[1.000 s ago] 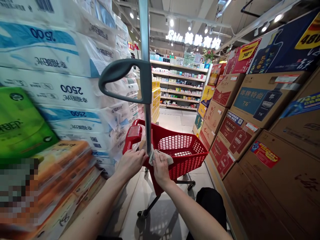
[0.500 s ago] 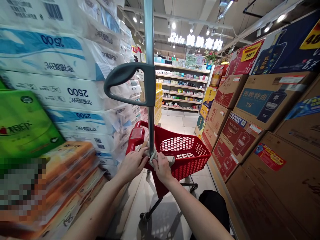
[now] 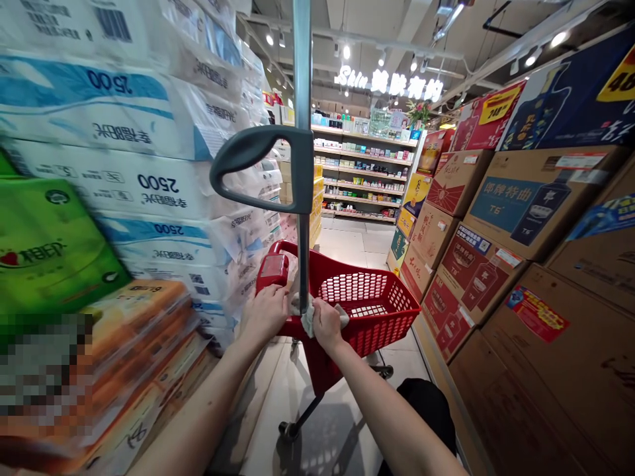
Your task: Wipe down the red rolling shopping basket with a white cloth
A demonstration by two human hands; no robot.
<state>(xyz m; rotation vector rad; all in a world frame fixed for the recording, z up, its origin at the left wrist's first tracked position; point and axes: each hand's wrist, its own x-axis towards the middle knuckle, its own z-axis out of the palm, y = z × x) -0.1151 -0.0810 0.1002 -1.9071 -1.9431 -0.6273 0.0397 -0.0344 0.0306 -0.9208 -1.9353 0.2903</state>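
A red shopping cart (image 3: pixel 370 340) on wheels stands in front of me, its perforated basket pointing right. A metal pole (image 3: pixel 303 264) rises from its near end and carries a grey loop handle (image 3: pixel 258 139). At the pole's foot, my right hand (image 3: pixel 328 326) is closed on a pale, crumpled cloth (image 3: pixel 307 320) pressed against the red plastic. My left hand (image 3: pixel 265 312) grips the cart's rim left of the pole, just below a red box-like part (image 3: pixel 272 270). Its fingertips are partly hidden.
Stacked packs of tissue paper (image 3: pixel 149 185) line the left side, with green packs (image 3: pixel 59 251) and orange packs (image 3: pixel 143 304) nearer. Cardboard boxes (image 3: pixel 516 195) are piled along the right. Shelves of small goods (image 3: pixel 364 168) stand at the far end of the tiled floor (image 3: pixel 342 231).
My left hand has moved off the cloth by the pole and a little left, onto the cart's rim. My right hand keeps the cloth, which shows more bunched.
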